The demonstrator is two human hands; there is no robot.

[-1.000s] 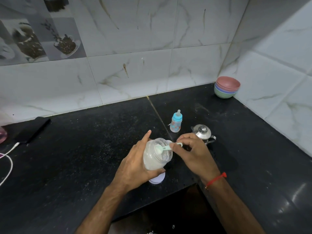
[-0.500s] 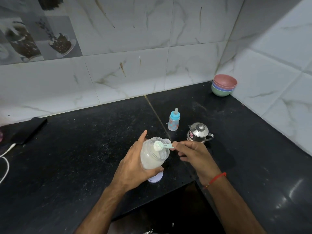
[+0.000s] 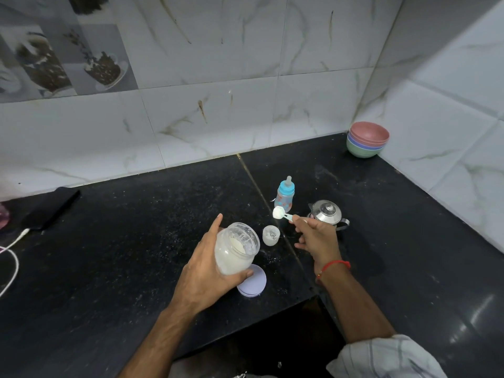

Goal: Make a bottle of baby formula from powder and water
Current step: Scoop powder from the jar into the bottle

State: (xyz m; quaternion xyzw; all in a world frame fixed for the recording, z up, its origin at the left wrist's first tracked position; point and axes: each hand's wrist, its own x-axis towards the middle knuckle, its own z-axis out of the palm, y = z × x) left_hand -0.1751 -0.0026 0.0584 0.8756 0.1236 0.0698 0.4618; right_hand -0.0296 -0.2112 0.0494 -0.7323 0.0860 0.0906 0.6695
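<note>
Formula powder fills the lower part of the open jar [image 3: 236,251], which the left hand [image 3: 207,271] wraps around and tilts toward 2 o'clock, above its lilac lid [image 3: 253,282] lying flat on the black counter [image 3: 109,255]. The right hand [image 3: 317,238] pinches the handle of a heaped scoop [image 3: 279,213], other fingers loosely curled, holding it in the air at 1 o'clock from the jar. Beyond it, at 12 o'clock, the baby bottle [image 3: 285,196] stands upright with its blue teat cap on. A small clear cup [image 3: 270,235] sits between jar and scoop; a steel pot [image 3: 326,214] stands lidded at 3 o'clock from the bottle. By my judgement 1 scoop is drawn and nothing yet mixed: the bottle needs opening, powder and water added, then shaking.
</note>
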